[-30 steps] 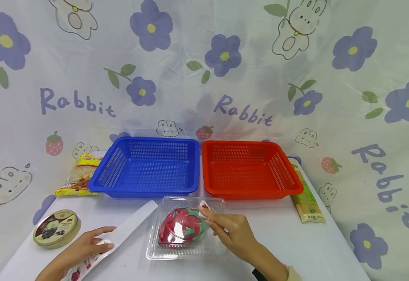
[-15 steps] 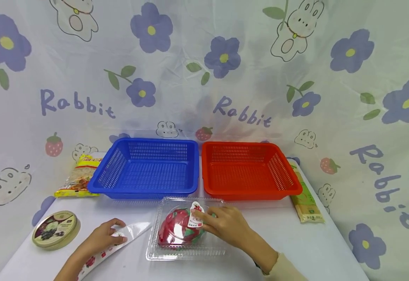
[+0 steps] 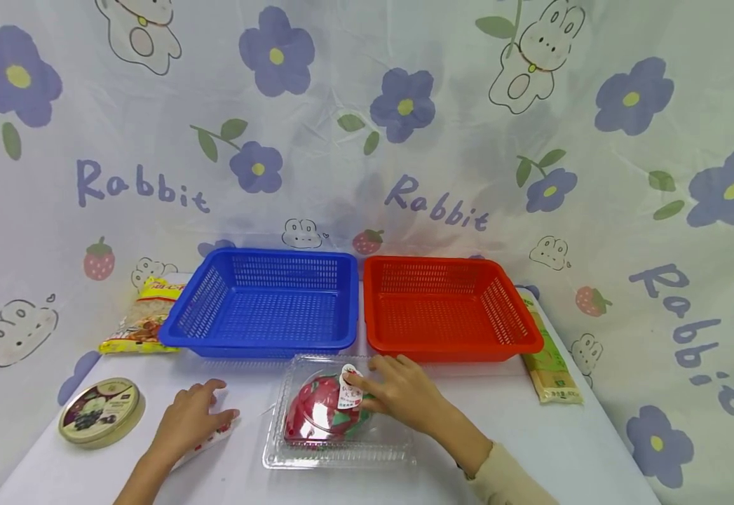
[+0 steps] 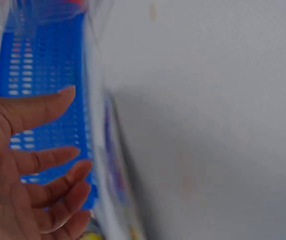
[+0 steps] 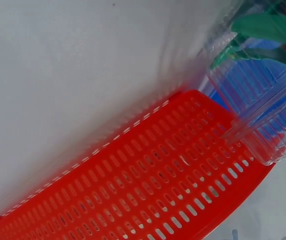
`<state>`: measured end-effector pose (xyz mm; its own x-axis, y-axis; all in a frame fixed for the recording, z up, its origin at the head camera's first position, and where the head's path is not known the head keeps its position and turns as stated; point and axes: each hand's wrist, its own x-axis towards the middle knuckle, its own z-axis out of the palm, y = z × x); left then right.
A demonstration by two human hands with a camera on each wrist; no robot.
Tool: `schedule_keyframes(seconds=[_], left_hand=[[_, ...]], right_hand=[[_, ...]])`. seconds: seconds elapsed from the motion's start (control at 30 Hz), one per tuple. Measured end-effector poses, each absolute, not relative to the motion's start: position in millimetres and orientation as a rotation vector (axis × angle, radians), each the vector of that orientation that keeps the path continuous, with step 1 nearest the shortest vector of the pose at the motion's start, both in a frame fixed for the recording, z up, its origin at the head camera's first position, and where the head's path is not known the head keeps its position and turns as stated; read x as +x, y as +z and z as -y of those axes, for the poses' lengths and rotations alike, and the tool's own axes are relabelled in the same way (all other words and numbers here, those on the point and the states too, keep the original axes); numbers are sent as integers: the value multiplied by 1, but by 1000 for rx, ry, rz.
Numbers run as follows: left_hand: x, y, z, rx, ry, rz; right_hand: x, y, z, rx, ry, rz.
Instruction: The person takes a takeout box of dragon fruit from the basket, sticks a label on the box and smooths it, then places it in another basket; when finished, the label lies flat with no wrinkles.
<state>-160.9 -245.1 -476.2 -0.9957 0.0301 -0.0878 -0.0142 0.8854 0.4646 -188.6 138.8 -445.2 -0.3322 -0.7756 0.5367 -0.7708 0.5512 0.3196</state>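
Note:
A clear plastic clamshell box (image 3: 384, 443) stands closed on the table, with a red-and-green dragon fruit (image 3: 310, 412) inside. On its lid is a small white label (image 3: 349, 394) with a red fruit picture. My right hand (image 3: 409, 397) presses this label with an extended index finger, the other fingers spread over the lid; that hand is out of sight in the right wrist view, where the box's ridged edge shows. Left of the box, my left hand (image 3: 185, 425) is held over a strip of labels (image 3: 214, 439), mostly covered by it. Its fingers (image 4: 48, 110) are apart and loosely bent, with nothing between them.
Behind the box, a blue basket (image 3: 266, 344) and a red basket (image 3: 449, 347) stand side by side. A round tin (image 3: 102, 414) lies at the left, with a yellow food bag (image 3: 146, 319) behind it. A green-and-yellow packet (image 3: 552, 365) lies at the right.
My right hand has brought the label down onto the lid and now presses it flat. My left hand has moved right and let go of the label strip, which has dropped to the table.

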Motion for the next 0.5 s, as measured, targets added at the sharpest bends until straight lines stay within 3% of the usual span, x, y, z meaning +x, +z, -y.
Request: schedule_keyframes(seconds=[0.2, 0.5], left_hand=[[-145, -444, 214, 123, 753, -3241], [-139, -412, 155, 699, 1027, -3212]], right_hand=[[-196, -446, -138, 1280, 3, 2147], [-197, -444, -137, 1312, 118, 2361]])
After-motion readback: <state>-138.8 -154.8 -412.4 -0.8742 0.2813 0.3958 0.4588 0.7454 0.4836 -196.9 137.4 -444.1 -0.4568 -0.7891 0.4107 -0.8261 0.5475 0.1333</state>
